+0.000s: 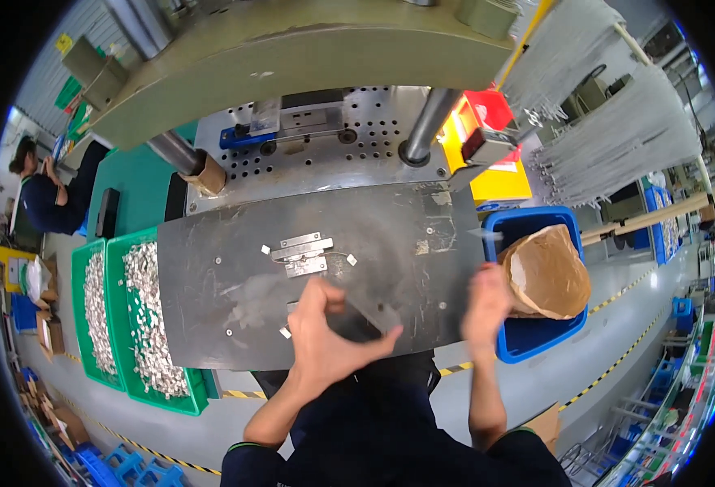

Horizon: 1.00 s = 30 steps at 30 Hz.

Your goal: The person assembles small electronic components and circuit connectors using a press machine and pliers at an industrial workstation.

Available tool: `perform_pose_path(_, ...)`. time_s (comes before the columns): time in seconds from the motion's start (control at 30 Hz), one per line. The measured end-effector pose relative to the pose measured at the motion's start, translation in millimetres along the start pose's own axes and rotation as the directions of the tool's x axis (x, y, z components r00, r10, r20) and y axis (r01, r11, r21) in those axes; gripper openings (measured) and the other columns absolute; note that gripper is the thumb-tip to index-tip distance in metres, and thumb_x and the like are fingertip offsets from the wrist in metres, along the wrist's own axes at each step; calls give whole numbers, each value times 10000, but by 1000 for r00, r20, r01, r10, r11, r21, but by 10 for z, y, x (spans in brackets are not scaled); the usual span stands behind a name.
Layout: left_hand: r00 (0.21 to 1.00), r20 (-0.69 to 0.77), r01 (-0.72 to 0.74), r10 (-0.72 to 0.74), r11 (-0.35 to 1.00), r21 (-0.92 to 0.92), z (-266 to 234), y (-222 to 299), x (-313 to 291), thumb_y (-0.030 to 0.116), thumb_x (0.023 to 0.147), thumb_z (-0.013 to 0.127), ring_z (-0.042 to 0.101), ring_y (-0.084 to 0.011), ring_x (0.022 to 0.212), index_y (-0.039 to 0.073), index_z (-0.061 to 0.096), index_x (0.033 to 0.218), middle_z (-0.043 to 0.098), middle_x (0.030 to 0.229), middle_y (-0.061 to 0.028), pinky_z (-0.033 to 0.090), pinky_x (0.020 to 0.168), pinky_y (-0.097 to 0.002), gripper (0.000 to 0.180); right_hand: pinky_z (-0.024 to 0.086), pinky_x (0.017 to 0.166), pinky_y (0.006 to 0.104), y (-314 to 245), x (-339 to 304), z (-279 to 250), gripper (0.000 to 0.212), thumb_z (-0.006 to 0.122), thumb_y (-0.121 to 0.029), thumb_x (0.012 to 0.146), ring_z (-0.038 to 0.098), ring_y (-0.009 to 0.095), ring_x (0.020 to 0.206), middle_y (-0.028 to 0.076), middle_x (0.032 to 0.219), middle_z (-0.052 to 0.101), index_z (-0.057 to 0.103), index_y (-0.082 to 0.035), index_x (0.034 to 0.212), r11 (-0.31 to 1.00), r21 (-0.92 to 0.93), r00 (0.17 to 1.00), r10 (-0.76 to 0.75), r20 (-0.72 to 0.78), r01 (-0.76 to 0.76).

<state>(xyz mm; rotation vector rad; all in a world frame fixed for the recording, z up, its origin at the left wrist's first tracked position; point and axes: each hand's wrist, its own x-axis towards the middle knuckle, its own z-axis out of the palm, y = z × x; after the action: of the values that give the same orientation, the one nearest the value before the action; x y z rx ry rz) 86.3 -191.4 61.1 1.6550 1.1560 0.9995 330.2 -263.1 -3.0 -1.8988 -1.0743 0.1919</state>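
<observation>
One metal piece (292, 308) half-hidden by the left hand (325, 337); right hand (487, 310) blurred.

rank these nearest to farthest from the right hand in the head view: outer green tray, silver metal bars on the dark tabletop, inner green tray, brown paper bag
From the right hand:
1. brown paper bag, just to its right
2. silver metal bars, to its left on the dark tabletop
3. inner green tray, beyond the left edge
4. outer green tray, farthest left
</observation>
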Motion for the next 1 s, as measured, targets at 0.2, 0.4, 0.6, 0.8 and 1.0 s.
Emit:
perform_pose_path(0.2, 929, 317, -288, 189, 909, 300, -474, -272, -423, 185, 581, 915, 683, -245, 805, 39, 738, 1100, 665, 958, -47, 580, 649, -365, 568, 487, 684, 352, 2374, 379, -1148, 494, 559, -314, 1101, 650, 182, 746, 123, 804, 714, 719, 103, 892, 963, -164, 925, 148, -351, -216)
perform_pose_path(0.4, 880, 426, -379, 208, 850, 366, -662, -543, -572, 176, 582, 895, 640, -242, 842, 26, 741, 1140, 625, 990, -51, 576, 706, -378, 597, 526, 789, 417, 2928, 454, -1774, 498, 525, -345, 1084, 706, 276, 850, 182, 857, 725, 727, 109, 1047, 682, -363, 772, 545, -327, -635)
perform_pose_path(0.6, 866, 418, -424, 274, 845, 326, -411, -614, -408, 198, 598, 903, 648, -246, 852, 23, 746, 1170, 658, 1006, -46, 577, 718, -381, 618, 381, 1123, 456, 471, 237, -397, 156, 657, -69, 966, 540, 372, 1292, 177, 1348, 631, 685, 31, 1082, 913, -282, 948, -243, 203, 295)
perform_pose_path(0.8, 838, 497, -433, 225, 829, 355, -380, -595, -431, 228, 686, 906, 605, -293, 1125, 38, 639, 1366, 605, 1228, -90, 551, 930, -421, 755, 319, 1116, 488, -137, 173, 291, 349, 780, -94, 847, 524, 365, 1324, 134, 1380, 604, 650, -86, 1172, 846, -202, 843, -408, 351, 494)
perform_pose_path(1.0, 869, 445, -380, 217, 869, 317, -548, -704, -573, 168, 723, 871, 623, -327, 1159, -10, 618, 1384, 628, 1265, -131, 541, 1019, -441, 730, 383, 1032, 464, -686, -126, 343, 587, 897, -279, 756, 581, 343, 1257, 113, 1407, 607, 695, -121, 1285, 767, 343, 330, -570, 752, 543)
